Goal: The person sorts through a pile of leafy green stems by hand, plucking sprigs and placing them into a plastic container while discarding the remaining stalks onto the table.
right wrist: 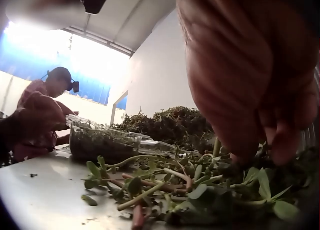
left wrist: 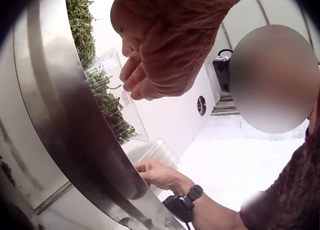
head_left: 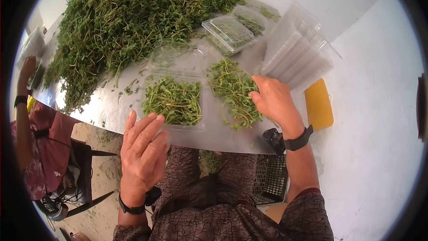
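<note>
An open clear plastic container [head_left: 183, 127] half full of green sprigs lies on the steel table [head_left: 107, 109] in front of me. My left hand [head_left: 145, 120] hovers at its near rim with fingers straight and holds nothing; the left wrist view shows the fingers [left wrist: 134, 85] loosely bent above the container [left wrist: 132, 121]. Right of it lies a small loose heap of greens [head_left: 229, 90]. My right hand [head_left: 255, 88] reaches into that heap's right edge, fingers curled down and pinching sprigs; in the right wrist view the fingertips [right wrist: 250, 147] sink into the greens [right wrist: 165, 182].
A big mound of greens [head_left: 133, 18] covers the far table. Closed filled containers [head_left: 229, 32] and a stack of empty ones [head_left: 298, 56] stand at the back right, beside a yellow board [head_left: 319, 105]. Another person [head_left: 26, 125] works at the left. A black crate [head_left: 271, 179] sits under the table.
</note>
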Available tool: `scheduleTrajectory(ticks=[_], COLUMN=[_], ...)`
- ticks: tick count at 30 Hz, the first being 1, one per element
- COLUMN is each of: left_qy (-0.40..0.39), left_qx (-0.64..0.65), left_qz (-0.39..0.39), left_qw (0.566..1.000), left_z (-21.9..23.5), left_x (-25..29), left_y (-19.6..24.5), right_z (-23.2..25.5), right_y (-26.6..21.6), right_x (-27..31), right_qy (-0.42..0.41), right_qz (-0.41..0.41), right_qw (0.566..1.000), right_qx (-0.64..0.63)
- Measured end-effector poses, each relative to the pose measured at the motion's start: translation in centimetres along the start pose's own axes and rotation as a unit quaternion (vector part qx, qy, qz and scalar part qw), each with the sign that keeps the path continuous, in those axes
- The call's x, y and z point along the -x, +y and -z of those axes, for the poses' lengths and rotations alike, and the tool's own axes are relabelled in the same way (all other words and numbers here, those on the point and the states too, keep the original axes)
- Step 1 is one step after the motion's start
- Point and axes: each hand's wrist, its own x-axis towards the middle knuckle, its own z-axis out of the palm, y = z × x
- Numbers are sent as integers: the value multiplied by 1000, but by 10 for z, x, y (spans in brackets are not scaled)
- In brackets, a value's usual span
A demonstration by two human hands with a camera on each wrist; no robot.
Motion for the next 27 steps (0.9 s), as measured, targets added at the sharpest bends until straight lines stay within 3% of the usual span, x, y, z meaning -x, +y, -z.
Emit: scheduleTrajectory(ticks=[4, 6, 10, 15, 27], left_qy=[-1, -2, 1, 4, 6], left_qx=[1, 7, 7, 3, 4], left_qz=[3, 2, 4, -4, 2], left_qw=[1000, 1000, 1000, 1000, 1000], left_z=[0, 0, 0, -1, -3], left_x=[1, 0, 1, 1, 3], left_y=[-1, -1, -1, -2, -5], right_z=[-9, -3, 10, 21, 51], right_y=[8, 5, 4, 12, -7], right_x=[-4, -3, -2, 2, 14], right_qy=[1, 6, 9, 73, 139], right_qz=[-7, -45, -86, -130, -156], right_qw=[1000, 994, 988, 946, 893], right_qx=[-10, -96, -124, -287, -399])
